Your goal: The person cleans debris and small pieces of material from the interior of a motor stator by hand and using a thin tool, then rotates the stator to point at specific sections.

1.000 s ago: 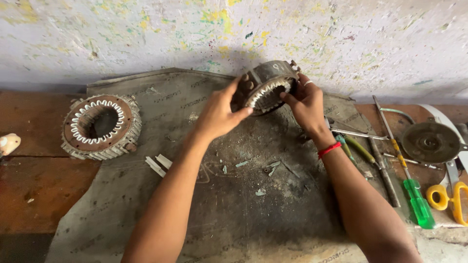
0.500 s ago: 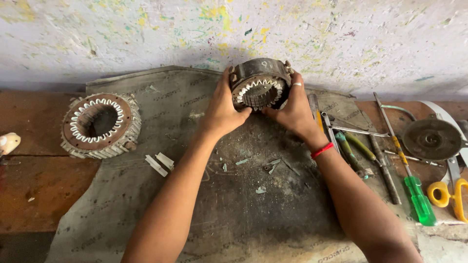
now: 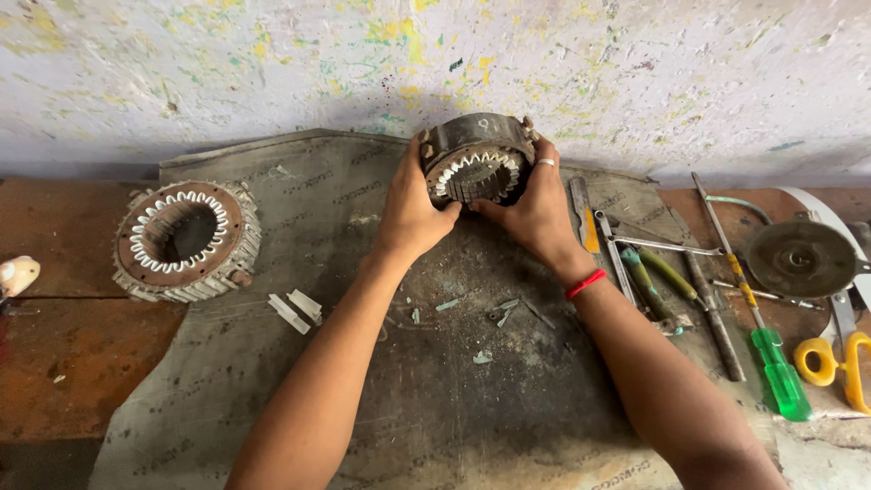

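Left hand (image 3: 413, 213) and right hand (image 3: 537, 210) clamp the dark motor stator (image 3: 476, 161) between them, fingers wrapped on its rim, thumbs under its toothed bore. It is tilted, its far edge close against the paint-flecked wall (image 3: 435, 63). The grey mat (image 3: 363, 363) below the grip lies open. Tools (image 3: 689, 290) crowd just right of it; a second stator (image 3: 186, 238) sits well left.

a dark round motor stator (image 3: 476, 163) with pale slot liners stood tilted on edge, clasped between the fingers (image 3: 419, 165).
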